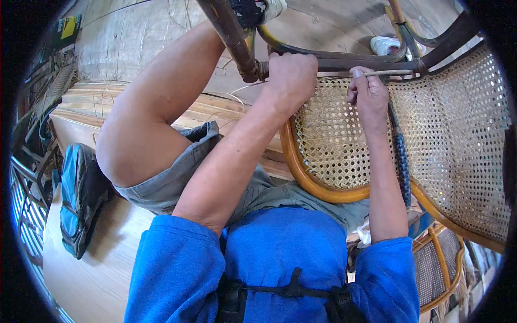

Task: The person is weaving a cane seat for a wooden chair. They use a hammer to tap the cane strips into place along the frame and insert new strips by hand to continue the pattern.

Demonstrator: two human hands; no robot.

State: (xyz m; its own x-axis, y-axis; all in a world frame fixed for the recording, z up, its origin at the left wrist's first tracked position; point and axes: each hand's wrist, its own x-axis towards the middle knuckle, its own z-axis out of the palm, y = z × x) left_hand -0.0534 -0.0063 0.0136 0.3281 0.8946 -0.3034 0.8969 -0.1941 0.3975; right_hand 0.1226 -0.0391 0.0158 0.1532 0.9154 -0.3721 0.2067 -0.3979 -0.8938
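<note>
We see the person's right hand (370,99) above the open-weave, straw-coloured cane panel (334,140), its thumb and forefinger seemingly pinching a thin, tan, rod-like strip (397,72) and the other fingers curled in. That strip lies along the panel's far edge, just beside a rounded, dark brown rail (335,65), and runs toward the left hand (293,75). There the knuckles are bent and the fingertips hidden, so we cannot tell whether they pinch the strip or only press near it.

From here, we judge that the strip could spring off the edge if the right pinch loosens, since its far end sticks out past that hand with no finger on it. Pulled hard or bent sharply, it could split, and a splinter could catch bare fingers (we see no gloves on either hand). If its end dips, it may snag the holes of the weave and tear a strand.

The curved, honey-brown frame (323,195) appears to rest on the grey cloth shorts (253,194); a shift of the leg could tip it and throw both hands off line. We also think a sudden slip could knock the left knuckles against the thick, dark brown post (229,37) close beside them
</note>
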